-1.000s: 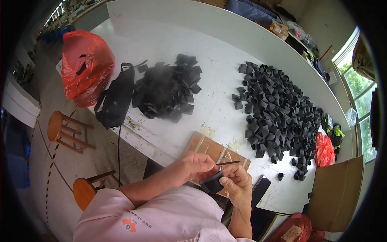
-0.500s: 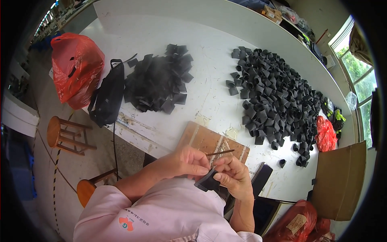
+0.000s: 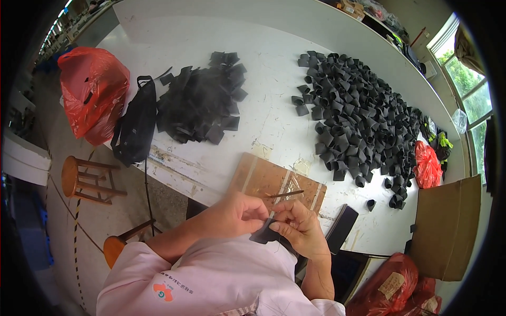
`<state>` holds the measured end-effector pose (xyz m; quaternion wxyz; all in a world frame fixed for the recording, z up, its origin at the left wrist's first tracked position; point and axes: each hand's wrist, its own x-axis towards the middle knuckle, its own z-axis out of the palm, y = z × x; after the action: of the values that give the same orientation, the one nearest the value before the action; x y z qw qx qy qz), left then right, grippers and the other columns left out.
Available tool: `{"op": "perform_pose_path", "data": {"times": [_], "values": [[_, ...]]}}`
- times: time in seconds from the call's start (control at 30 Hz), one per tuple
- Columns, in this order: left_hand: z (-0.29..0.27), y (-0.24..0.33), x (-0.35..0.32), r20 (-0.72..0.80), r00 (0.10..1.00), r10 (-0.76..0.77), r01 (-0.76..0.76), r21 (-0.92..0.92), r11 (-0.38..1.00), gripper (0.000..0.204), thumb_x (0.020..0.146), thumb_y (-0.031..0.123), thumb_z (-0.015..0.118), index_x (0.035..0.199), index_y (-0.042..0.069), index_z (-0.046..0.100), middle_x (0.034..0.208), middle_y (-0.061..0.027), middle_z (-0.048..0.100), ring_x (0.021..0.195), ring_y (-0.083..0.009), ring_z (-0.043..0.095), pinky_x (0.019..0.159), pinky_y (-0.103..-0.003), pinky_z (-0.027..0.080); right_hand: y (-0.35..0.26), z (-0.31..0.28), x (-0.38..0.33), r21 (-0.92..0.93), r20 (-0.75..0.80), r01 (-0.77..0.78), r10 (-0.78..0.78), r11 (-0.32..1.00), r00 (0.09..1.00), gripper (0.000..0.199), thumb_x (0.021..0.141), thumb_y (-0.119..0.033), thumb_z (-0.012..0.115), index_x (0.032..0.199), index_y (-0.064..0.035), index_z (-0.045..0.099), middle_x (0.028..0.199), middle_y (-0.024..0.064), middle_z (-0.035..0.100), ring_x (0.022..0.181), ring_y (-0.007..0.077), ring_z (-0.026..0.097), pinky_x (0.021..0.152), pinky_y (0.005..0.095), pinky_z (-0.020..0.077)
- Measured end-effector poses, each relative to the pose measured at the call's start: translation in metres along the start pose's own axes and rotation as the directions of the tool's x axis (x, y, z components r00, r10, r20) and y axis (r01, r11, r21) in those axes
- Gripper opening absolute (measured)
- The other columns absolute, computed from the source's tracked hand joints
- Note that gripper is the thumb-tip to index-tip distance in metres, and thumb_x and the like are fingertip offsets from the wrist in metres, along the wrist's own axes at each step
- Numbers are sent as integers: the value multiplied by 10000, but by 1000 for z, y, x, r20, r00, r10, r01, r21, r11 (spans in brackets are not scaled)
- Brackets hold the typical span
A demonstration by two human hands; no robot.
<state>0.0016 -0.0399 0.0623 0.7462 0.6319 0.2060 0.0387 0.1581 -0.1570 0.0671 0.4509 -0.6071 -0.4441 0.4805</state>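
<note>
The white worktable [image 3: 274, 95] spreads ahead of both hands, its near edge scuffed and stained. A wooden board [image 3: 257, 176] lies just beyond the fingertips, a slim dark stick [image 3: 289, 194] upon it. The right hand [image 3: 298, 229] pinches a black fabric piece [image 3: 263, 235] between thumb and fingers, near the person's shirt; the left hand [image 3: 240, 213] is curled with its thumb at the piece's other edge, though I cannot tell whether it grips. Wooden stools [image 3: 69, 171] stand on the floor left of the left hand; a window [image 3: 466, 87] is far to the right hand's right.

Ahead and left of the left hand are a flat black pile [image 3: 197, 105], a black fabric bag [image 3: 136, 129] and a red plastic bag [image 3: 97, 95], contents unclear. A heap of black loops [image 3: 363, 121] lies beyond the right hand, with a knotted red bag [image 3: 427, 166] at its far side, contents hidden.
</note>
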Motion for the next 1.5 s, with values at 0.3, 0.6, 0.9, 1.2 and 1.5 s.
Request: {"op": "perform_pose_path", "data": {"times": [0.3,0.6,0.9,1.2,1.5], "values": [[34,-19,17,-385,872,302,-272,132,953,73,767,-65,559,803,-5,539,644,28,546,544,-24,507,478,-170,424,15,34,-3,-412,-466,231,-422,881,777,142,715,-28,656,820,-2,563,718,110,522,558,237,498,473,299,402],[39,-12,28,-485,873,-57,-179,-426,887,77,750,-34,564,805,11,534,638,-25,547,411,-25,388,352,-177,301,42,33,13,-597,-550,110,-506,794,664,118,706,39,584,816,-1,573,696,114,528,567,215,521,486,313,410],[43,-10,24,-548,754,362,-380,86,921,111,736,-92,470,816,-29,514,699,-39,562,519,-6,452,410,-179,345,32,17,4,938,10,-67,165,341,986,90,773,-110,637,771,-30,595,688,4,526,557,69,405,480,198,306],[21,28,30,-234,963,133,-267,-762,590,176,789,-72,493,947,3,493,792,-111,580,382,-3,352,317,-160,246,-31,-11,12,451,-220,113,-12,885,975,246,876,-257,532,743,-50,529,629,-52,432,552,32,349,477,188,267],[17,-7,40,-95,995,-29,-55,-770,636,148,861,71,516,1006,45,510,679,30,511,407,-18,349,371,-149,274,28,-12,30,513,-177,65,31,856,984,265,873,-284,525,770,-41,541,606,-39,425,504,46,351,440,195,269]]}}
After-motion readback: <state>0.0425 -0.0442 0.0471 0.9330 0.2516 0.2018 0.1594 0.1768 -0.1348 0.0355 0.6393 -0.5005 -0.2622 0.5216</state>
